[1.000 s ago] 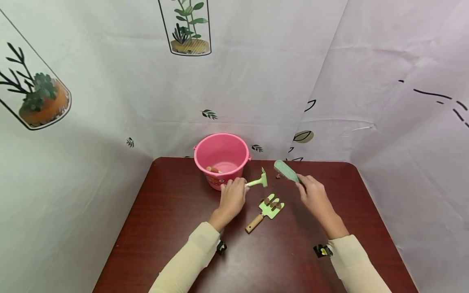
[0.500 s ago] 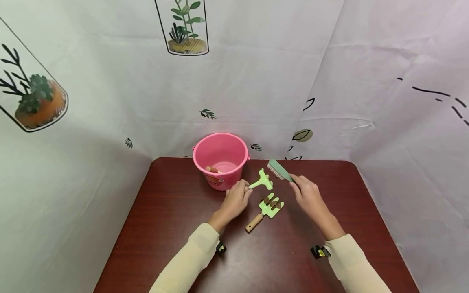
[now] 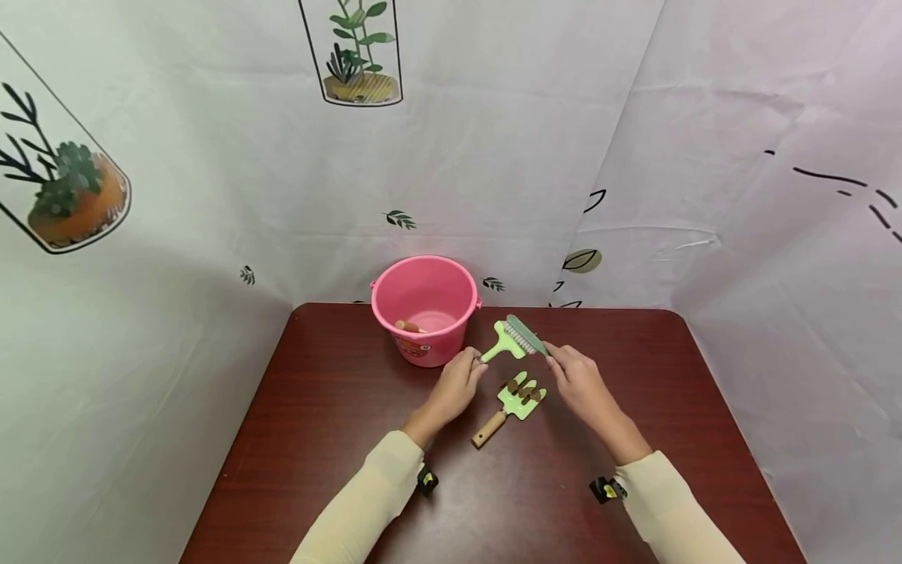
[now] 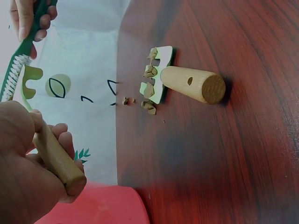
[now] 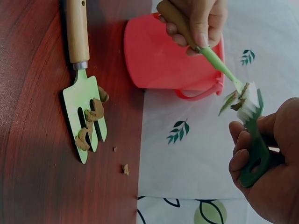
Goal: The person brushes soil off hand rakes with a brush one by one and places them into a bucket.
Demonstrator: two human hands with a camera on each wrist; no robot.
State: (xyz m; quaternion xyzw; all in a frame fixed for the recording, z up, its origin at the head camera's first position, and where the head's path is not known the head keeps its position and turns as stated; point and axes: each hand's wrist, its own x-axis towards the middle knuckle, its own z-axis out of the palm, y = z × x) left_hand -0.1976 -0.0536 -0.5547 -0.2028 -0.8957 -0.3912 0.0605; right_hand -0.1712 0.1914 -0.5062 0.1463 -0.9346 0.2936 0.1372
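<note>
My left hand (image 3: 454,385) grips the wooden handle (image 4: 56,156) of a small light-green hand rake (image 3: 503,342), its head raised above the table. In my right hand (image 3: 583,385) is a green scrubbing brush (image 3: 524,335), held by its handle. The brush's white bristles (image 5: 250,100) meet the rake head, where brown clay-like bits show in the right wrist view. Below both hands a light-green hand fork (image 3: 521,403) lies on the table, wooden handle toward me. Brown clumps (image 5: 96,111) stick on and between its prongs.
A pink bucket (image 3: 426,348) stands at the table's back edge, left of the tools, with a wooden-handled thing (image 3: 409,326) inside. Small brown crumbs (image 5: 125,169) lie on the dark red table (image 3: 338,439) near the fork. Printed white cloth (image 3: 493,157) hangs close behind.
My right hand has brought the brush leftward, turning its bristles onto the rake head. My left hand has moved slightly right, turning the rake. The fork and bucket stay put.
</note>
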